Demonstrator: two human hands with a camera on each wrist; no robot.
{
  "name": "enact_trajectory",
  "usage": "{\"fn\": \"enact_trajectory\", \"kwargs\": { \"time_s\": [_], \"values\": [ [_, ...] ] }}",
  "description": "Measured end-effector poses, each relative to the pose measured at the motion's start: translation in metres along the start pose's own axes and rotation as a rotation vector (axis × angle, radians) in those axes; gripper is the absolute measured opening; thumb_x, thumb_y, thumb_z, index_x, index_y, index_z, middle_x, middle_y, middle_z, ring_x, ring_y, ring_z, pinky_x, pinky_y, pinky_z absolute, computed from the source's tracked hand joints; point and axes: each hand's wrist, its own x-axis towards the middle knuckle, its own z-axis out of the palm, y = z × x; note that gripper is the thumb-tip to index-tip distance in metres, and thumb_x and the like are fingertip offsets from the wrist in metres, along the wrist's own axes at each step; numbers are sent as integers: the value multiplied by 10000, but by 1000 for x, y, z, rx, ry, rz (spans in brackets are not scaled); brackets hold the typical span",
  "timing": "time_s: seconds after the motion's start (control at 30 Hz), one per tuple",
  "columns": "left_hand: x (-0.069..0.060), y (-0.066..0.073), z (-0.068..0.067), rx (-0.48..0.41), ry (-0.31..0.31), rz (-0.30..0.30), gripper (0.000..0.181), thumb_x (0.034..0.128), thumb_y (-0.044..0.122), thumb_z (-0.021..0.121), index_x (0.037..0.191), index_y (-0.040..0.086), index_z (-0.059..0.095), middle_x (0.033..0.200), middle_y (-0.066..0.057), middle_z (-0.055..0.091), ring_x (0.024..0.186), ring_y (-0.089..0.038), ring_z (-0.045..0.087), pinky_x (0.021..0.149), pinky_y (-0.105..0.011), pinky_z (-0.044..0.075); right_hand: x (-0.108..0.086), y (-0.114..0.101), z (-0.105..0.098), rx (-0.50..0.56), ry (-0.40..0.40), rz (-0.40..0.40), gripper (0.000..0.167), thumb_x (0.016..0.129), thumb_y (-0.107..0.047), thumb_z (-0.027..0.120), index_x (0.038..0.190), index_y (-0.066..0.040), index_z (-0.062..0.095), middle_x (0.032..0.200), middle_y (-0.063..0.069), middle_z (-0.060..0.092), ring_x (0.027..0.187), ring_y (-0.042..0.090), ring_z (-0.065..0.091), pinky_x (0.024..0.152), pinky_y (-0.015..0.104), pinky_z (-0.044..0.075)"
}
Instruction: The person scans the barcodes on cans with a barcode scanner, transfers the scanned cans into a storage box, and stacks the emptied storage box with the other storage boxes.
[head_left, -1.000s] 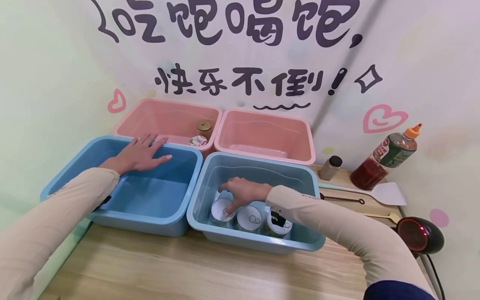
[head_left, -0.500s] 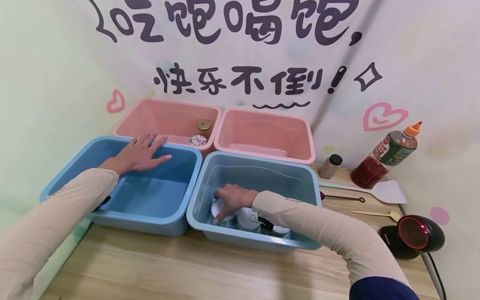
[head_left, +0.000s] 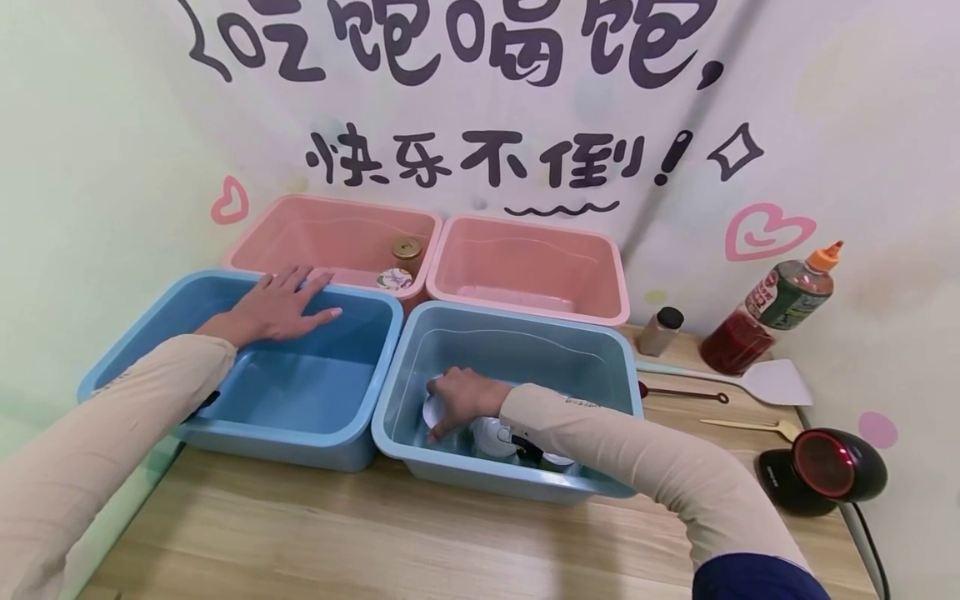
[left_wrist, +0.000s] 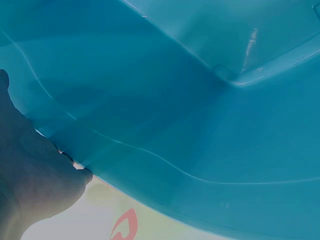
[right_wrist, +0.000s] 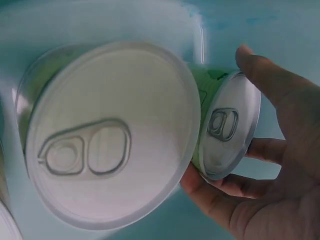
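At nine o'clock, laid across the far rim of a deep blue tub (head_left: 307,396), a left hand (head_left: 277,312), fingers straight and spread, thumb pointing toward three. Toward ten, just behind, a pink tub (head_left: 300,233), with a gold-lidded container (head_left: 407,248) near its right end and, just toward seven from that, a round container with a multicoloured top (head_left: 394,278). Nearer, from seven round to five, a grey-blue tub (head_left: 517,350). Inside it, toward seven, a green-sided pull-tab can (right_wrist: 235,122), gripped by the right hand (head_left: 467,396): thumb at one edge of the lid, fingers curled round the opposite side in the right wrist view. Cannot tell whether lifted off the tub floor. Just beside it, at six, a second pull-tab can (head_left: 493,437); at five, partly under the beige sleeve (head_left: 600,429), a third can (head_left: 557,461). At two, close to centre, another pink tub (head_left: 525,258). Just past three, on the wooden table (head_left: 450,542), a dark-capped spice jar (head_left: 660,332); at three, an orange-tipped sauce bottle (head_left: 772,308), standing near the wall. Below these, a white spatula (head_left: 780,383); toward four, a golden spoon (head_left: 789,430) and a black lamp-like device (head_left: 840,464) with a cord.
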Motion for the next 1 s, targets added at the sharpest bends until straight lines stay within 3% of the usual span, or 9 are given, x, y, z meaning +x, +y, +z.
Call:
{"fn": "enact_trajectory", "kwargs": {
  "time_s": [0.37, 0.67, 1.0],
  "values": [
    [-1, 3, -3, 18, -10, 2, 826, 985, 560, 467, 1586, 64, 190, 1622, -309, 154, 1468, -559, 140, 1181, -720, 81, 0, -9, -1, -21, 15, 43, 582, 790, -363, 853, 1288, -143, 646, 1147, 25, 702, 963, 149, 667, 866, 294, 577],
    [1, 1, -3, 5, -4, 0, 838, 976, 588, 460, 1587, 77, 198, 1627, -301, 151, 1472, -557, 135, 1181, -721, 72, 1, -5, 0, -6, 49, 68, 536, 807, -304, 841, 1271, -133, 636, 1062, 19, 690, 856, 118, 674, 743, 239, 574],
    [-2, 0, -2, 2, -1, 3, 835, 977, 578, 470, 1585, 72, 202, 1618, -306, 165, 1466, -560, 142, 1177, -725, 77, -22, -7, -46, -48, 153, 80, 656, 772, -281, 862, 1358, -133, 606, 1212, 62, 636, 1047, 213, 592, 830, 310, 583]
  ]
}}
